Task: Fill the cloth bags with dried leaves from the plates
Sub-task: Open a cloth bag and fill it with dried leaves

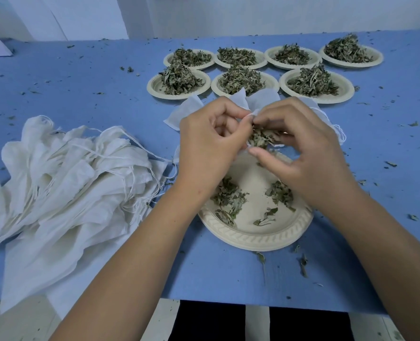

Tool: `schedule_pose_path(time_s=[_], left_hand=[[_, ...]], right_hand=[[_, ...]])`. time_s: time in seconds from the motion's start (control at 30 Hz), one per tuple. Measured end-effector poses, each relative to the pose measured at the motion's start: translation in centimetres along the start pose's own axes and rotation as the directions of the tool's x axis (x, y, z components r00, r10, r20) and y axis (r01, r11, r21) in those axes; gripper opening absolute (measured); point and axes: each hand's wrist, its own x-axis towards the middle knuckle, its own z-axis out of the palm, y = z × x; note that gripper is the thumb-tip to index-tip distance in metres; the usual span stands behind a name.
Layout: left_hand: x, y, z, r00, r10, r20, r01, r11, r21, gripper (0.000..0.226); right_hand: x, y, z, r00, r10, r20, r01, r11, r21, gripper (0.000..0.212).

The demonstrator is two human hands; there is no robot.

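Note:
My left hand (211,141) and my right hand (302,148) meet above a cream paper plate (255,237) near the table's front. Between them is a small white cloth bag (253,114); my left fingers pinch its open rim. My right hand pinches a clump of dried green leaves (262,137) at the bag's mouth. Most of the bag is hidden by my hands. The plate below holds a few scattered leaf bits (228,200).
A pile of empty white drawstring bags (63,183) lies at the left. More white bags (179,114) lie behind my hands. Several plates heaped with dried leaves (179,80) stand in two rows at the back. Leaf crumbs litter the blue table (81,82).

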Motion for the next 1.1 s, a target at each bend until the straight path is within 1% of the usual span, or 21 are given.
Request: schedule_pose_path(time_s=[0.07,0.1,0.17,0.2,0.27,0.3,0.37,0.43,0.5,0.57,0.63,0.7,0.73,0.77,0.83,0.9,0.93,0.97,1.03,1.1], left_hand=[[-0.11,0.11,0.07,1.000,0.016,0.025,-0.015,1.000,-0.017,0.017],[-0.18,0.13,0.06,0.999,0.025,0.035,-0.024,0.999,-0.029,0.017],[-0.30,0.22,0.06,0.997,0.052,0.055,-0.049,0.998,-0.042,0.015],[-0.36,0.27,0.10,0.996,0.063,0.068,-0.061,0.997,-0.039,0.014],[-0.41,0.30,0.22,0.994,0.073,0.083,-0.071,0.997,-0.026,0.014],[-0.40,0.29,0.24,0.995,0.070,0.076,-0.068,0.997,-0.021,0.013],[-0.31,0.28,0.16,0.998,0.053,0.035,-0.052,0.998,-0.028,0.013],[-0.11,0.25,-0.06,0.999,0.036,-0.019,-0.037,0.998,-0.044,0.015],[0.03,0.19,-0.20,0.998,0.026,-0.056,-0.029,0.998,-0.049,0.017],[0.00,0.19,-0.17,0.998,0.022,-0.051,-0.025,0.999,-0.047,0.016],[-0.10,0.19,-0.07,0.999,0.023,-0.023,-0.024,0.999,-0.047,0.014],[-0.19,0.16,0.03,1.000,0.027,0.003,-0.027,0.998,-0.051,0.014],[-0.23,0.17,0.07,0.999,0.035,0.015,-0.035,0.998,-0.052,0.013],[-0.27,0.19,0.11,0.998,0.049,0.028,-0.047,0.998,-0.049,0.013],[-0.37,0.24,0.21,0.995,0.077,0.058,-0.075,0.997,-0.029,0.011],[-0.36,0.22,0.28,0.995,0.079,0.060,-0.078,0.997,-0.010,0.009],[-0.30,0.15,0.28,0.997,0.066,0.044,-0.066,0.998,-0.013,0.010],[-0.22,0.08,0.24,0.999,0.047,0.021,-0.047,0.999,-0.024,0.011],[-0.05,0.02,0.10,1.000,0.013,-0.021,-0.014,0.999,-0.049,0.014],[-0.06,0.04,0.09,1.000,0.007,-0.021,-0.009,0.998,-0.062,0.015]], right_hand=[[-0.05,-0.07,0.23,0.994,-0.053,-0.092,0.054,0.999,0.007,0.015],[-0.08,-0.17,0.35,0.989,-0.052,-0.136,0.056,0.998,0.028,0.009],[-0.09,-0.26,0.58,0.981,-0.033,-0.192,0.039,0.999,0.029,0.006],[-0.05,-0.20,0.67,0.982,-0.034,-0.183,0.034,0.999,-0.005,0.007],[0.03,0.01,0.80,0.993,-0.072,-0.090,0.064,0.994,-0.088,0.012],[0.04,0.05,0.82,0.995,-0.089,-0.037,0.085,0.991,-0.101,0.013],[0.03,-0.05,0.67,0.996,-0.092,0.020,0.093,0.994,-0.055,0.011],[0.05,-0.17,0.39,0.997,-0.075,0.013,0.075,0.997,-0.014,0.019],[0.08,-0.17,0.19,0.998,-0.060,-0.004,0.060,0.998,-0.010,0.024],[0.10,-0.27,0.10,0.995,-0.071,-0.064,0.070,0.997,-0.023,0.017],[0.02,-0.35,0.05,0.982,-0.124,-0.145,0.118,0.992,-0.052,0.008],[-0.08,-0.39,0.09,0.967,-0.158,-0.201,0.145,0.986,-0.079,0.005],[-0.06,-0.36,0.14,0.965,-0.164,-0.205,0.148,0.985,-0.092,0.006],[-0.01,-0.30,0.25,0.969,-0.165,-0.186,0.147,0.983,-0.108,0.007],[0.06,-0.15,0.64,0.986,-0.141,-0.084,0.129,0.983,-0.135,0.012],[0.09,0.02,0.87,0.995,-0.092,0.036,0.096,0.988,-0.117,0.018],[0.12,0.08,0.82,0.995,-0.074,0.070,0.081,0.992,-0.099,0.021],[0.16,0.13,0.73,0.995,-0.061,0.074,0.067,0.995,-0.077,0.022],[0.20,0.10,0.54,0.999,-0.028,0.015,0.029,0.999,-0.018,0.022],[0.16,-0.15,0.44,0.999,-0.010,-0.048,0.011,1.000,0.020,0.016]])
